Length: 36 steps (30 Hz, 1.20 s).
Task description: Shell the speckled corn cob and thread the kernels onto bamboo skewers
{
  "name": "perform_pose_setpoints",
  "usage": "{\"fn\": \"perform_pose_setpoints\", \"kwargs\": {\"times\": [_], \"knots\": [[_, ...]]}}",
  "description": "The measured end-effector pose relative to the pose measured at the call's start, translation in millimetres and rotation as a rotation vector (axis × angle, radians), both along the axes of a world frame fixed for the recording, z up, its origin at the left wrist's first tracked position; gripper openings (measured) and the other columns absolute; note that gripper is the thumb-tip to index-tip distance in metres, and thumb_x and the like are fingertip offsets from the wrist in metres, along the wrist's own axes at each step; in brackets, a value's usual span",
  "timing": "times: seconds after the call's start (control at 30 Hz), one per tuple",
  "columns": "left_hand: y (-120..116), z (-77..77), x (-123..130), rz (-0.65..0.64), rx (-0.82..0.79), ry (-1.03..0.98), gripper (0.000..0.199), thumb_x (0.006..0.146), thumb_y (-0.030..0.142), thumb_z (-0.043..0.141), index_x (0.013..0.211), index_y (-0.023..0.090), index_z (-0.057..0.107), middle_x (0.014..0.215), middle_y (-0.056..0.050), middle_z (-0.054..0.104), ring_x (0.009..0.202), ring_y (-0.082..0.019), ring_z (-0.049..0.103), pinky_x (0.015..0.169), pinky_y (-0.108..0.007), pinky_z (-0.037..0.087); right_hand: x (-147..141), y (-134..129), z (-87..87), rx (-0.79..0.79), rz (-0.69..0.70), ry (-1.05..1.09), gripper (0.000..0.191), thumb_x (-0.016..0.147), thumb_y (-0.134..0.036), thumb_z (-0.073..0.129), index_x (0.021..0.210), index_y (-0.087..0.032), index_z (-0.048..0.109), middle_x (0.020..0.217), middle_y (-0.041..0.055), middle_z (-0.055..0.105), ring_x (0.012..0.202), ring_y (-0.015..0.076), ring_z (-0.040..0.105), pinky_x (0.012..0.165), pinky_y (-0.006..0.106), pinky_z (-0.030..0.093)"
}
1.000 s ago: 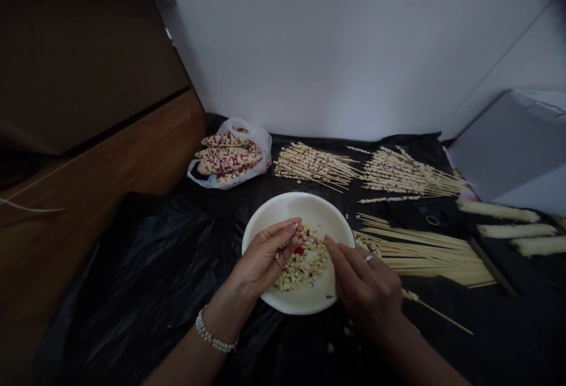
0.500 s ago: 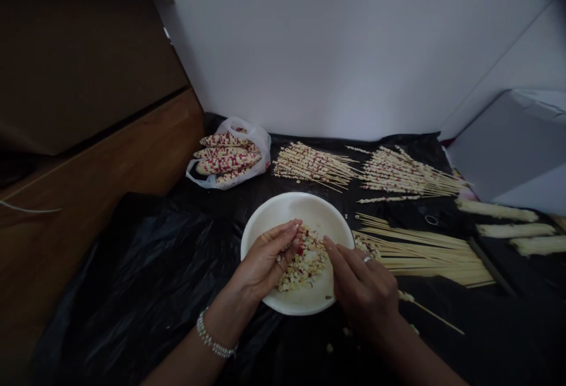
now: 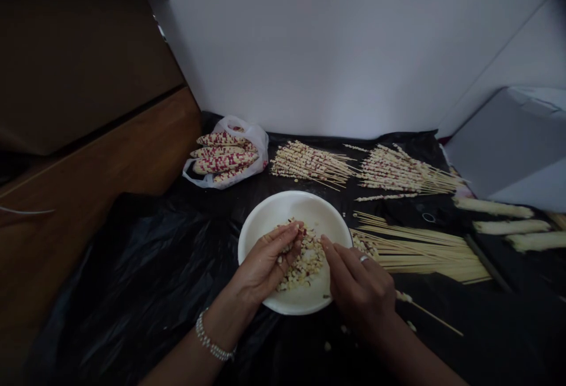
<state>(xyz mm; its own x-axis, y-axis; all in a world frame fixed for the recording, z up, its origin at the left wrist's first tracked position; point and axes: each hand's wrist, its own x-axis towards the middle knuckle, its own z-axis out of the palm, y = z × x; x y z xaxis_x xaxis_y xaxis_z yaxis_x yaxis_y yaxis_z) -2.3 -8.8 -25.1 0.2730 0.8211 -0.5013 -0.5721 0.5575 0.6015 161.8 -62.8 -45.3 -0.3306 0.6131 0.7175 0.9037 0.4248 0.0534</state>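
A round white bowl (image 3: 256, 221) with loose corn kernels (image 3: 303, 271) stands in front of me. Over its left side, my left hand (image 3: 272, 256) is closed, palm up; a kernel shows in the thumb-and-finger pinch, with more kernels under the curled fingers. My right hand (image 3: 360, 280), wearing a ring, pinches at the bowl's right side. A wooden skewer (image 3: 435, 316) runs out behind it, with pale kernels threaded close to the hand; the fingers cover the skewer's middle. The two sets of fingertips are a short gap apart.
A plastic bag of red-and-cream corn cobs (image 3: 225, 159) lies at back left. Two piles of kernel-threaded skewers (image 3: 309, 162) lie behind the bowl. Bare skewers (image 3: 424, 250) and stripped cobs (image 3: 510, 227) are to the right. Black plastic sheeting (image 3: 168, 268) covers the surface, against a white wall (image 3: 309, 50).
The view has shifted slightly. The fingers of my left hand have moved a little around the kernels, and a red kernel seen below them earlier no longer shows there. My right hand keeps its grip.
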Motion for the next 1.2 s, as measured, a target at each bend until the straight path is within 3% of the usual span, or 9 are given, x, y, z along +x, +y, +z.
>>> {"fn": "perform_pose_setpoints", "kwargs": {"times": [0.77, 1.03, 1.2], "knots": [[-8.0, -2.4, 4.5, -0.138, 0.074, 0.032, 0.016, 0.071, 0.019, 0.073, 0.083, 0.009, 0.072, 0.085, -0.005, 0.068, 0.077, -0.009, 0.061, 0.072, -0.017, 0.051, -5.1, -3.6, 0.6, 0.011, -0.009, -0.025, 0.034, 0.081, -0.003, 0.05, 0.114, -0.006, 0.059, 0.093, 0.0092, 0.07, 0.077, 0.0149, 0.059, 0.069, 0.027, 0.043], [-2.0, -1.4, 1.4, -0.069, 0.112, 0.142, 0.019, 0.07, 0.022, 0.074, 0.086, 0.012, 0.072, 0.084, -0.004, 0.068, 0.071, -0.006, 0.061, 0.068, -0.013, 0.05, 1.2, -0.2, 1.7, 0.008, -0.014, -0.053, 0.036, 0.081, -0.007, 0.055, 0.117, -0.008, 0.058, 0.095, 0.0079, 0.07, 0.078, 0.0167, 0.057, 0.072, 0.03, 0.041], [-1.6, -2.0, 0.9, -0.045, 0.152, 0.164, 0.017, 0.07, 0.022, 0.074, 0.082, 0.011, 0.07, 0.08, -0.004, 0.068, 0.068, -0.006, 0.061, 0.065, -0.013, 0.05, 4.6, 3.5, 5.7, -0.022, -0.052, -0.082, 0.05, 0.08, -0.014, 0.062, 0.129, -0.011, 0.05, 0.094, 0.0039, 0.07, 0.073, 0.0148, 0.057, 0.073, 0.03, 0.04]]}}
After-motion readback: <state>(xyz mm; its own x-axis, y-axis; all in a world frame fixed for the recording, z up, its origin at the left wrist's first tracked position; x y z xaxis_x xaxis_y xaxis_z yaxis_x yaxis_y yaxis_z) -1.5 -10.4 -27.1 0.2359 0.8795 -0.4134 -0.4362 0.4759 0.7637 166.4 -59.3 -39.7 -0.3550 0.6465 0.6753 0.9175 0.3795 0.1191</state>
